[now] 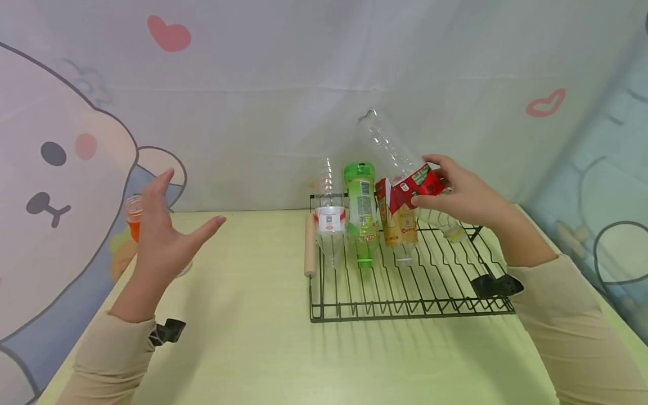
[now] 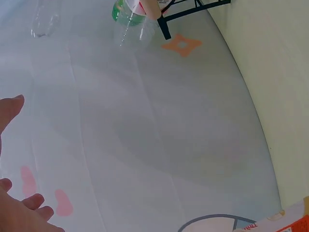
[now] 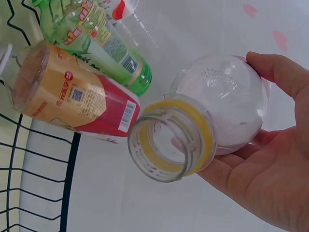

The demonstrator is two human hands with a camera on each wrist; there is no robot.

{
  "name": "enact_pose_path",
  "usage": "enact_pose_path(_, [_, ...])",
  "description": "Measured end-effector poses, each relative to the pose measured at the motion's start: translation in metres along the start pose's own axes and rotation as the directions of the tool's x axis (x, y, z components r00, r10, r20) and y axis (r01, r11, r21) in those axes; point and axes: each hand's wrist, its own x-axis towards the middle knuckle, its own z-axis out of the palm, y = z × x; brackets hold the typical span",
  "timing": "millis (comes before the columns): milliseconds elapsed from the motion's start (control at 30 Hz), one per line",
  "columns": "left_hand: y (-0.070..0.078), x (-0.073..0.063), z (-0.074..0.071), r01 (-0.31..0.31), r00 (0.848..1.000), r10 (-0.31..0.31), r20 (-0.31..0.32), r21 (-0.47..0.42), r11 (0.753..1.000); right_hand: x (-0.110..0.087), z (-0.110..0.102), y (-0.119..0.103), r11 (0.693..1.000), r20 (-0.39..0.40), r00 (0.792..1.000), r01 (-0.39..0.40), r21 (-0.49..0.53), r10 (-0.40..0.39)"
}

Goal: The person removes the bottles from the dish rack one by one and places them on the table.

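Bottle (image 1: 392,149), clear and red-labelled, hangs tilted in the right grip (image 1: 460,191), above the black wire rack (image 1: 412,316) on the desk (image 1: 243,292); thumb and fingers curl round its body, base up and mouth down, presumably to match its neighbours. Those, a white-labelled bottle (image 1: 331,219), a green bottle (image 1: 361,216) and a tan bottle (image 1: 401,229), lean neck-down in the rack, likely so the wires catch their necks. The left grip (image 1: 164,242) is spread and empty near an orange bottle (image 1: 134,211) at the desk's left side, perhaps because one hand suffices.

Soft light, faint shadows on table (image 1: 253,349)
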Motion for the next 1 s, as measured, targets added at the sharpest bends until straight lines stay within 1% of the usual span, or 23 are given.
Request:
enact_pose_path(100, [0.005,0.0,0.007,-0.052,0.998,0.052,0.026,0.0,0.999,-0.001,0.003,-0.006,1.0,0.004,1.0,0.015,-0.006,-0.015])
enact_pose_path(167, [0.006,0.0,0.012,-0.073,0.996,0.073,0.045,0.0,0.997,-0.001,0.005,-0.008,1.0,0.001,1.0,0.025,-0.008,-0.025])
enact_pose_path(367, [0.011,0.0,0.025,-0.094,0.99,0.092,0.11,0.01,0.996,-0.003,0.012,-0.012,0.999,-0.007,0.999,0.044,0.006,-0.044])
enact_pose_path(467, [0.015,0.001,0.032,-0.129,0.984,0.128,0.123,0.001,0.992,-0.003,0.015,-0.013,0.998,-0.011,0.999,0.053,0.021,-0.053])
enact_pose_path(600, [0.021,0.002,0.041,-0.207,0.97,0.208,0.126,-0.02,0.978,-0.003,0.019,-0.015,0.996,-0.009,0.998,0.07,0.048,-0.07])
enact_pose_path(733, [0.027,0.002,0.049,-0.257,0.956,0.257,0.142,-0.023,0.966,-0.004,0.022,-0.017,0.995,0.01,0.996,0.084,0.055,-0.085])
enact_pose_path(1000, [0.039,-0.003,0.06,-0.364,0.92,0.362,0.154,-0.015,0.931,-0.001,0.03,-0.017,0.992,0.093,0.988,0.116,0.058,-0.121])
